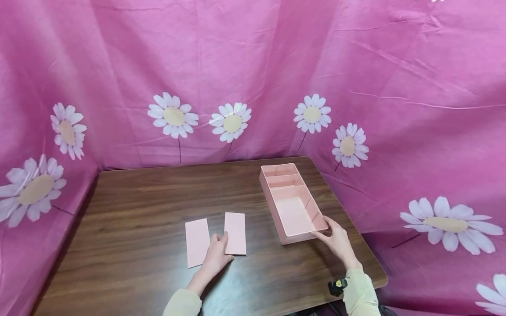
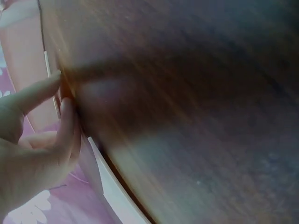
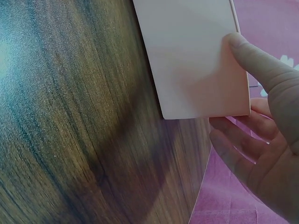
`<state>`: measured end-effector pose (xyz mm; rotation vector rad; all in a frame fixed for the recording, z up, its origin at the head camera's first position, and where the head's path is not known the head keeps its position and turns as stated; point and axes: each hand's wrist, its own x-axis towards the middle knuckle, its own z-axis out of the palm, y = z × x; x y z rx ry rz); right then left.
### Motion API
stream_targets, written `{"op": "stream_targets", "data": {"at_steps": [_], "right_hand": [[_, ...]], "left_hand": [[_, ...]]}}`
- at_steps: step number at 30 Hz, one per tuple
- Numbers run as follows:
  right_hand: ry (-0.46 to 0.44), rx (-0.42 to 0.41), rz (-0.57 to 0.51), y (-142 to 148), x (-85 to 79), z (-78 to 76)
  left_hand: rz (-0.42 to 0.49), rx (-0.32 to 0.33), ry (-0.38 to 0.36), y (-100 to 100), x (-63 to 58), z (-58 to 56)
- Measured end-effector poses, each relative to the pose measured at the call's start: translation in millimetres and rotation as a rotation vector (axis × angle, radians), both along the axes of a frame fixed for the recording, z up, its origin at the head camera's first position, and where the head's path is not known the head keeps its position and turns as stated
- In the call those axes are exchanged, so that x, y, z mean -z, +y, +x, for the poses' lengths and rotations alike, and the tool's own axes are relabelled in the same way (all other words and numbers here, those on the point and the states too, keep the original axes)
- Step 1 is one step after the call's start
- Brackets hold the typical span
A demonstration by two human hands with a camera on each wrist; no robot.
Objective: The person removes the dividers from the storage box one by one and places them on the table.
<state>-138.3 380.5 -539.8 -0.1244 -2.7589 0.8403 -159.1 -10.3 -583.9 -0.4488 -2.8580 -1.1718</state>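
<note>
The left hand (image 1: 216,254) reaches over the counter (image 1: 146,193) at the gap between two thin pink panels, its fingers bent and its tips close together at the near left corner of the right panel (image 1: 236,235); whether they truly pinch that panel I cannot tell, though in the left wrist view two fingertips meet its edge. The right panel lies ahead of those fingertips and a little to their right. The left panel (image 1: 196,240) lies just to the left of the same hand, which covers part of its near right side in the head view. Both panels are plain and oblong, apart from each other, with their long sides pointing away from the person. The right hand (image 1: 337,239) grips the near right corner of a pink box (image 1: 270,208), thumb at the rim of the near wall, fingers around the right side. The box stretches away ahead of this hand and to its left, open at the top, with two narrow compartments at the far end and one large one closest to the hand. A small black device (image 1: 337,287) sits at the right wrist, beside a pale sleeve (image 1: 360,292). Beyond both hands hangs pink cloth (image 1: 245,52) printed with white daisies (image 1: 174,116).
</note>
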Motion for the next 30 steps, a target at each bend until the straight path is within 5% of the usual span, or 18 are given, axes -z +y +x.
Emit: {"op": "stream_targets", "data": {"at_steps": [12,18,27,30], "right_hand": [[-0.015,0.013,0.018,0.5,1.5,-1.1],[0.003,0.015,0.027,3.6,2.0,-1.2],[0.033,0.003,0.030,3.6,4.3,-1.3],[0.044,0.004,0.034,4.7,4.3,-1.0]], "left_hand": [[-0.264,-0.029,0.263,0.9,4.9,-2.4],[-0.309,-0.031,0.373,-3.0,7.1,-3.2],[-0.278,-0.072,0.113,-7.0,3.3,1.3],[-0.270,-0.091,0.083,-7.7,3.5,2.1]]}}
